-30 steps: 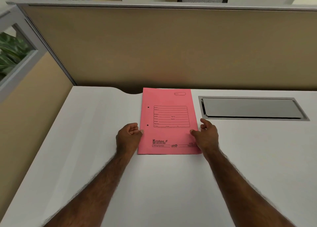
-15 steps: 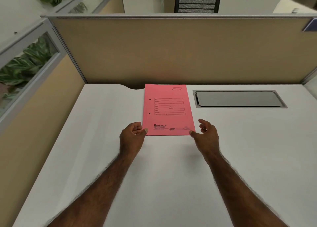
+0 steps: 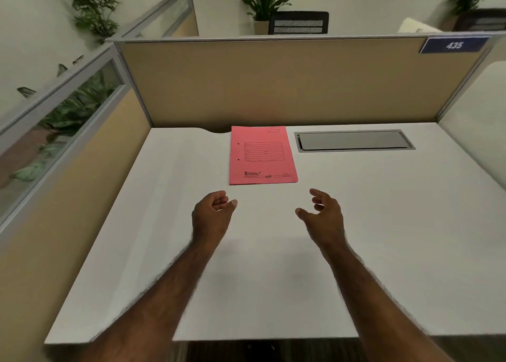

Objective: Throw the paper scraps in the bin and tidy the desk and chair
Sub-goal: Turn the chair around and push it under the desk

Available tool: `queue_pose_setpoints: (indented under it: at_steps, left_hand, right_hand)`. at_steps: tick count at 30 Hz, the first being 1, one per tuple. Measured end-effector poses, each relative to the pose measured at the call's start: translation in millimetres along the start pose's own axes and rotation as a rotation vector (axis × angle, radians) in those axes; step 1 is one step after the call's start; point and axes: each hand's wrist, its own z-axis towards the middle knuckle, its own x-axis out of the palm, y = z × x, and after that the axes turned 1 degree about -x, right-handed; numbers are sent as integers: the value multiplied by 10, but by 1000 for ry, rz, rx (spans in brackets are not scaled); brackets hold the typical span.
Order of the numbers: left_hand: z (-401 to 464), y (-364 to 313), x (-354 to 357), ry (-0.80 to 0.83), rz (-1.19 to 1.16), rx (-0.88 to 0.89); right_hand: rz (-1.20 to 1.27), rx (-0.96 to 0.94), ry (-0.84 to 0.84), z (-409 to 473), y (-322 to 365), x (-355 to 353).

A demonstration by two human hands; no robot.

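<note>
At the far edge of the white tabletop (image 3: 383,224), close against the tan partition (image 3: 273,82), lies a pink folder (image 3: 261,156), flat and face up, its printed form and punch holes showing. Just right of the folder a grey hatch (image 3: 353,140) is set flush into the tabletop. Near of the folder, both hands hang above the bare white surface, apart from each other and clear of the folder's near edge. The left hand (image 3: 212,213) is loosely curled, thumb forward, holding nothing; the right hand (image 3: 324,215) has its fingers spread and half bent, also empty. High to the right of the folder, a blue plate (image 3: 453,45) on the partition reads 435. Beyond the partition, past the folder, stand a dark chair back (image 3: 298,23) and a potted plant (image 3: 262,0). No paper scraps or bin show from here.
</note>
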Motion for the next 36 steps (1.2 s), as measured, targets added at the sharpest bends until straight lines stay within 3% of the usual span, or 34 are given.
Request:
queue_pose_setpoints:
  at_steps: [17,36]
  left_hand:
    - [-1893,65,-572,98,-4,92]
    - [-3154,171,-555,155,-69,59]
  right_hand:
    - [-64,-30,73,-1949,-185,-837]
    - [-110,-29,37,-3040,-422,-1675]
